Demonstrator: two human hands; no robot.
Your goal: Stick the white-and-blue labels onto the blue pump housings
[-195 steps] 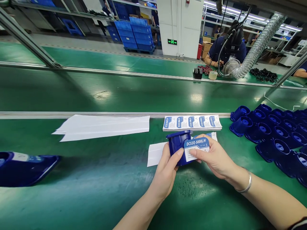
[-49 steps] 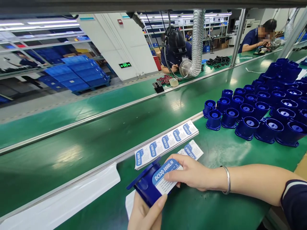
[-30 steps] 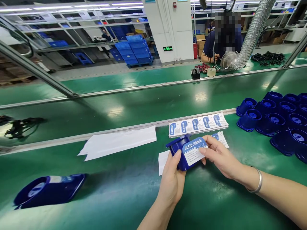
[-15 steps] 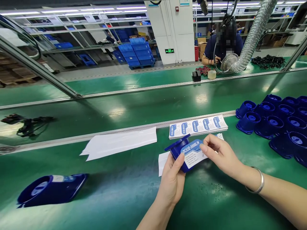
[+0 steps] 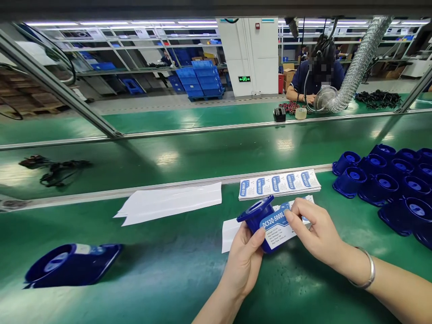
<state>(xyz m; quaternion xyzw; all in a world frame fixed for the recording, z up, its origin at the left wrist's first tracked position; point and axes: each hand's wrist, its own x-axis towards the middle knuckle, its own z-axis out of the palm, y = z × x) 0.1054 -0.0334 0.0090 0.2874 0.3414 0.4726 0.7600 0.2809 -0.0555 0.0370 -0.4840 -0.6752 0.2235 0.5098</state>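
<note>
My left hand (image 5: pixel 243 261) is wrapped around a dark blue plastic housing (image 5: pixel 255 217) with a flanged end, tilted above the green bench. Across its side lies a white and blue label (image 5: pixel 277 231) printed "DC52Q-5000L"; my left thumb rests at the label's left edge. Thumb and forefinger of my right hand (image 5: pixel 315 231) pinch the label toward its right end, covering part of the print. How much of it is stuck down I cannot tell. Behind the hands lies a partly covered label sheet (image 5: pixel 230 235), and beyond it a stack of printed label sheets (image 5: pixel 280 185).
Several blue housings (image 5: pixel 384 182) stand in rows at the right. Another labelled housing (image 5: pixel 74 265) lies at the left front. White backing paper (image 5: pixel 172 202) lies near the metal rail. Across the bench are black cables (image 5: pixel 56 168), a duct (image 5: pixel 361 65) and a seated person (image 5: pixel 317 76).
The view has tilted up slightly. The housing in my left hand has turned so its flanged opening shows more. My right hand has shifted slightly along with the label.
</note>
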